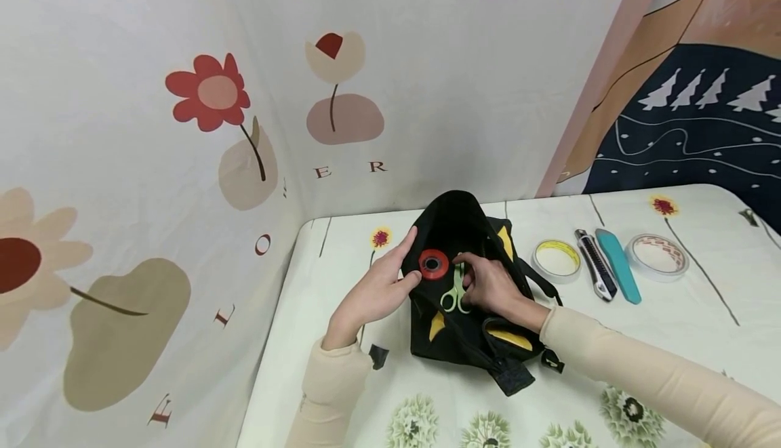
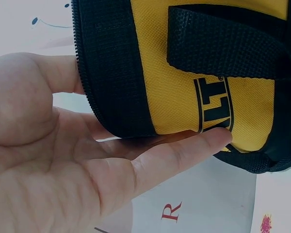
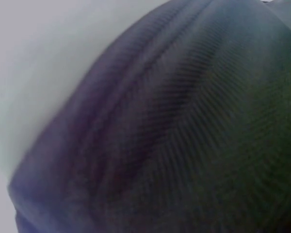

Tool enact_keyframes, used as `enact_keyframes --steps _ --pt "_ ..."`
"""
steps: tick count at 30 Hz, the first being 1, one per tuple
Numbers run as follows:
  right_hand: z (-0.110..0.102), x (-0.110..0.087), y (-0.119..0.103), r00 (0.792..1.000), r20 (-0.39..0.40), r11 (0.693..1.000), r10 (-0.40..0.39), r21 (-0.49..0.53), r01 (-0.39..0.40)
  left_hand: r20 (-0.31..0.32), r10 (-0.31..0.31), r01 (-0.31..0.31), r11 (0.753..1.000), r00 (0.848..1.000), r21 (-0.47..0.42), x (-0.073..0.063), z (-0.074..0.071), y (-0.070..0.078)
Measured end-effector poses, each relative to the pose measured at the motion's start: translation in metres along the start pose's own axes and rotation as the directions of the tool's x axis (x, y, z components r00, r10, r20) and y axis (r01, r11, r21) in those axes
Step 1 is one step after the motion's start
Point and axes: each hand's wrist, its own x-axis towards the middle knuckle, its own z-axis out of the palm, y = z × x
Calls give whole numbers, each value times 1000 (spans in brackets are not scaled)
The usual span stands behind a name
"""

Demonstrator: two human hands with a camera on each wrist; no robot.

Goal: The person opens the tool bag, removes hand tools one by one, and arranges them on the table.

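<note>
A black and yellow zippered tool bag (image 1: 427, 339) lies on the table with its mouth open. My left hand (image 1: 381, 285) holds the bag's left edge, thumb at the rim and fingers along the outer wall. In the left wrist view those fingers lie against the yellow side panel (image 2: 174, 97), below a black strap (image 2: 223, 43). Inside the bag are a red tape roll (image 1: 434, 276) and light green scissors (image 1: 459, 280). My right hand (image 1: 491, 285) reaches into the bag and pinches the scissors. Blurred dark fabric (image 3: 174, 126) fills most of the right wrist view.
Right of the bag, on the white flowered table cover (image 1: 689, 353), lie a tape roll with a yellow inside (image 1: 576, 258), a black utility knife (image 1: 594, 265), a teal cutter (image 1: 619, 266) and another tape roll (image 1: 659, 273). A printed cloth wall (image 1: 464, 62) stands behind.
</note>
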Motion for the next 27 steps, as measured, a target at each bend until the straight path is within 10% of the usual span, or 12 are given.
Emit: enact_keyframes --steps 27 --pt "-4 0 -3 999 45 999 22 -41 -21 8 12 -12 1000 1000 -1 0 -1 -1"
